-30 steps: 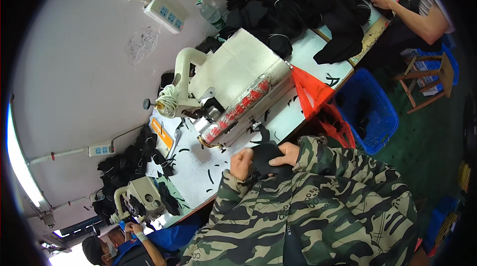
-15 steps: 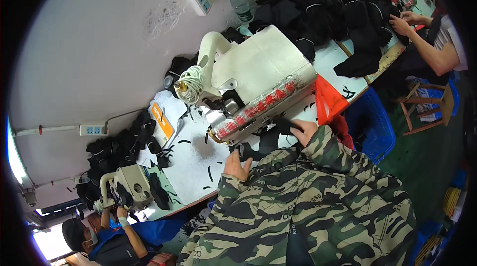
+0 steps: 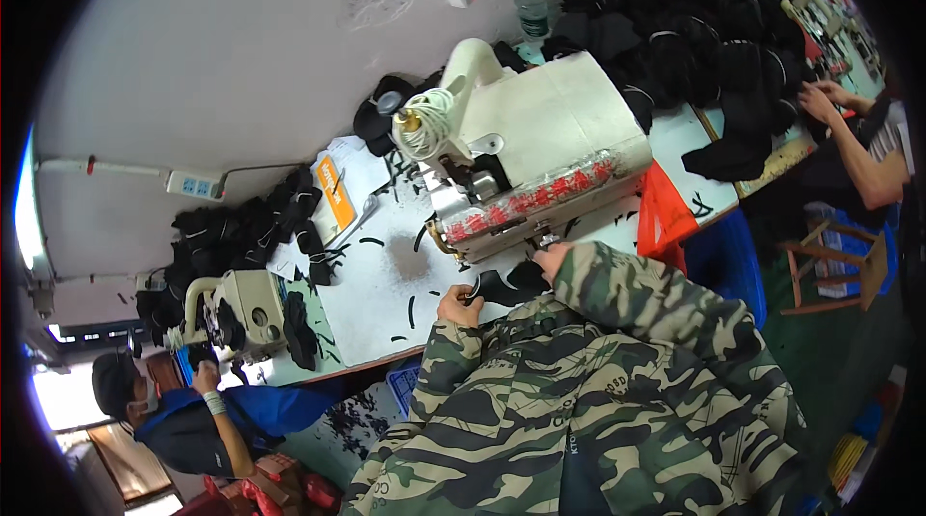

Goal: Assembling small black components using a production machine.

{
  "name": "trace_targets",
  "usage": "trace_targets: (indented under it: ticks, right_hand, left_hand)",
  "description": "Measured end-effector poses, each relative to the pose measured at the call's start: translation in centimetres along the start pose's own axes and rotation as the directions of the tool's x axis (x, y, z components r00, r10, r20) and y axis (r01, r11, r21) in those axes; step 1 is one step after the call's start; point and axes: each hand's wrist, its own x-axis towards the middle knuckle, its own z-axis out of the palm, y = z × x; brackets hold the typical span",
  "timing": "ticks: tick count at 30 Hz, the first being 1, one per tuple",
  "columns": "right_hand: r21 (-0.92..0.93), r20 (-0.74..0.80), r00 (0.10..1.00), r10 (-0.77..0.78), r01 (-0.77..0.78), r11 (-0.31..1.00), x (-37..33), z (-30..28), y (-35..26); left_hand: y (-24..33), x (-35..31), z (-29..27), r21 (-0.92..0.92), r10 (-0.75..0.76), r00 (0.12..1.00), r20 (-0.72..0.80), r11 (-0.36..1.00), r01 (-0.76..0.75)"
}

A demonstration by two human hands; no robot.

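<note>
Left hand (image 3: 460,308) is pinching one end of the black fabric piece (image 3: 502,288), which is lying between both hands; right hand (image 3: 553,260) is meeting its other end, closure undeterminable; sewing machine (image 3: 550,140) is standing just beyond; stitching is showing too small, leaving completion unclear.

The black cloth (image 3: 502,288) is soft and plain, long in shape, with curved edges. It lies just in front of the sewing machine (image 3: 550,154), near the table's (image 3: 371,289) edge. Its left end is pinched in the left grip (image 3: 460,307); its right end is near the right grip (image 3: 553,259).
</note>
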Motion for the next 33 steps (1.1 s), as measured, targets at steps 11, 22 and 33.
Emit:
trace_targets:
  ticks: [11, 22, 33]
  right_hand:
    - [0.660, -0.512, 0.834, -0.208, 0.536, 0.527, -4.3, -4.4, -3.0]
    - [0.916, -0.362, 0.931, 0.042, 0.363, -0.171, -6.0, -5.9, -1.0]
    - [0.962, -0.189, 0.943, -0.273, 0.123, -0.243, -8.1, -5.6, -0.1]
  left_hand:
    - [9.8, -1.8, -5.9, -0.665, 0.242, 0.913, 0.328, 0.746, 0.041]
    - [11.1, 0.5, -5.9, -0.658, 0.174, 0.977, -0.121, 0.723, -0.210]
    - [17.2, -3.3, -4.0, -0.668, 0.571, 0.778, 0.260, 0.689, -0.282]
